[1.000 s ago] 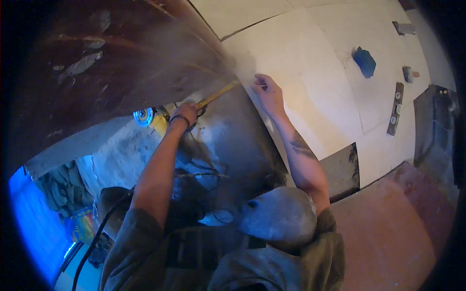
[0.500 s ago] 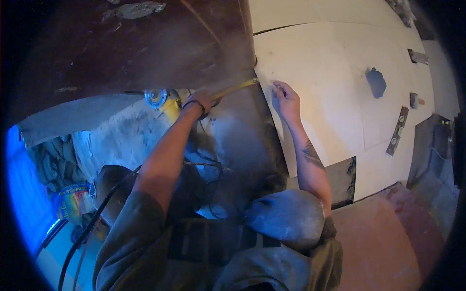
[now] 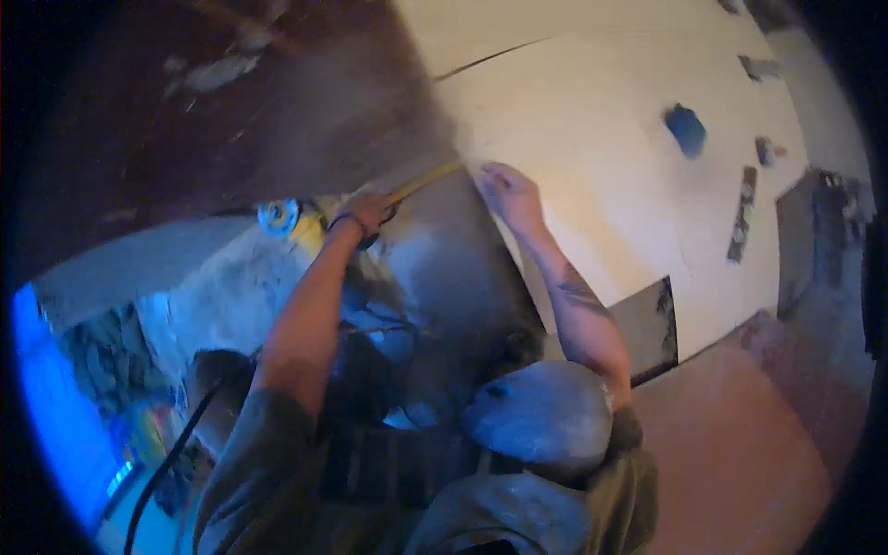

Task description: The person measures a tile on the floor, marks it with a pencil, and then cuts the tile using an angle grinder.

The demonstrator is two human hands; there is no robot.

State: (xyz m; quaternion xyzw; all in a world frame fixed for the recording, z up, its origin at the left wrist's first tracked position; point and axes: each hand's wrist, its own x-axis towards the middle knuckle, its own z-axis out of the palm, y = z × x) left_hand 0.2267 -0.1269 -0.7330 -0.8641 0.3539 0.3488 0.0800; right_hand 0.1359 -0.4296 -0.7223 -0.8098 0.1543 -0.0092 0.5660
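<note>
Head view: left grip (image 3: 368, 213) around tape measure (image 3: 423, 182), grinder (image 3: 305, 233) beside; right grip (image 3: 511, 196) unclear, level (image 3: 742, 215) on pale panels (image 3: 601, 111).

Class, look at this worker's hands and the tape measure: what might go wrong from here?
The left hand holds the tape measure near the grinder; it might brush the disc. The right hand seems apart from the tape's far end, so that might slip. The black cord beside the left sleeve might snag.

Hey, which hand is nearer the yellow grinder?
Left: the left hand is just right of the yellow grinder; the right hand is farther right, over the pale tiles.
</note>
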